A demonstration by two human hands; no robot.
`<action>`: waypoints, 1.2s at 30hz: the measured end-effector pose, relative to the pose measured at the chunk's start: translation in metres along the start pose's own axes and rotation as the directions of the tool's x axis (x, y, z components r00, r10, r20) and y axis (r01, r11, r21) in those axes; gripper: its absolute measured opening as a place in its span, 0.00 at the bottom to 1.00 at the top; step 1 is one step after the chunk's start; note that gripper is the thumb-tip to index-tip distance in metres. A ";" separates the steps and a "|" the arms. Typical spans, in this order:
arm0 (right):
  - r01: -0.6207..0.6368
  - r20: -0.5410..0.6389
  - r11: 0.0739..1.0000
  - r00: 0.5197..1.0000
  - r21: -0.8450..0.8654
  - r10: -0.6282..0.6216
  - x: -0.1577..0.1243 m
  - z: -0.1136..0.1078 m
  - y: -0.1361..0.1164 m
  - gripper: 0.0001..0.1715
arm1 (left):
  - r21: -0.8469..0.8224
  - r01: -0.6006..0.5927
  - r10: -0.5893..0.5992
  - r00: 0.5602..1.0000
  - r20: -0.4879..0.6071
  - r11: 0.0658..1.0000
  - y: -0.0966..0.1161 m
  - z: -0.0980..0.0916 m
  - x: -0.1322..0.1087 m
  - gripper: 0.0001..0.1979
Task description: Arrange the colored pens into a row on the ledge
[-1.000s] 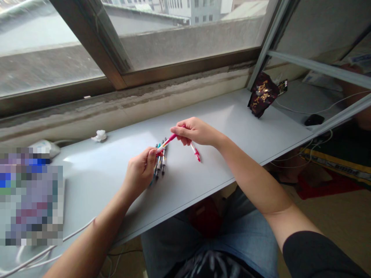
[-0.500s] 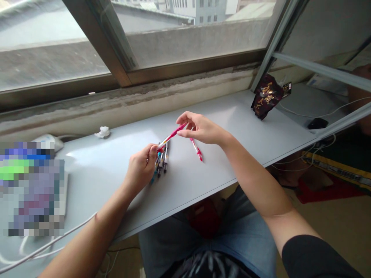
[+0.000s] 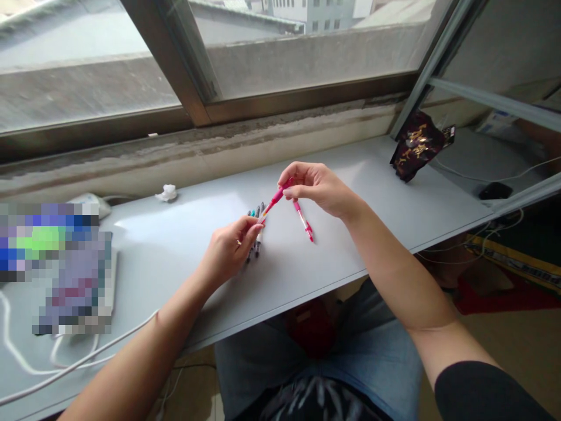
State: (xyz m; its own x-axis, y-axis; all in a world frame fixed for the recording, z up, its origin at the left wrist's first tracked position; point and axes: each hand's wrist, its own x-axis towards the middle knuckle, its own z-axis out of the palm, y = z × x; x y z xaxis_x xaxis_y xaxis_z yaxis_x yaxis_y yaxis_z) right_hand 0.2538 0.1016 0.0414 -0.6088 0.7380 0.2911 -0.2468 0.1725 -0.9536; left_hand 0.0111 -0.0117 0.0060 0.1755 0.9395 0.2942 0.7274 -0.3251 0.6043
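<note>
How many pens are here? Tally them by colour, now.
Pink pens: 2
Dark pens: 3
Teal pen: 1
Total: 6 seen; the left hand partly hides the bunch, so there may be more.

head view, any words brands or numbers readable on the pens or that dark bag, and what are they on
No text here can be read for certain.
Gold marks on the dark maroon foil bag: too blurred to read.
Pink pen barrel: any print too small to read.
Dark lettering on the yellow floor strip: too blurred.
Pixelated patch at left: unreadable.
</note>
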 end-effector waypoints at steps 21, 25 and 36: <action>0.097 -0.304 0.983 0.942 -0.158 -0.142 0.007 -0.005 0.005 0.09 | 0.015 -0.044 0.044 0.997 -0.061 0.999 -0.006 0.004 0.000 0.11; 0.099 -0.310 0.980 0.939 -0.170 -0.148 0.007 -0.006 0.005 0.09 | 0.011 -0.050 0.051 0.997 -0.059 0.999 -0.007 0.004 0.001 0.11; 0.111 -0.309 0.977 0.937 -0.182 -0.164 0.007 -0.007 0.006 0.07 | 0.013 -0.048 0.049 0.997 -0.054 0.999 -0.006 0.003 0.001 0.11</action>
State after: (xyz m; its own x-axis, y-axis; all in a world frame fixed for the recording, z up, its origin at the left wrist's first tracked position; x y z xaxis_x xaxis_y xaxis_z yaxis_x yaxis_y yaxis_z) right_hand 0.2531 0.1129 0.0372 -0.2968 0.8647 0.4053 -0.1711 0.3694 -0.9134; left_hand 0.0091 -0.0086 0.0003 0.1748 0.9152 0.3631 0.7265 -0.3688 0.5798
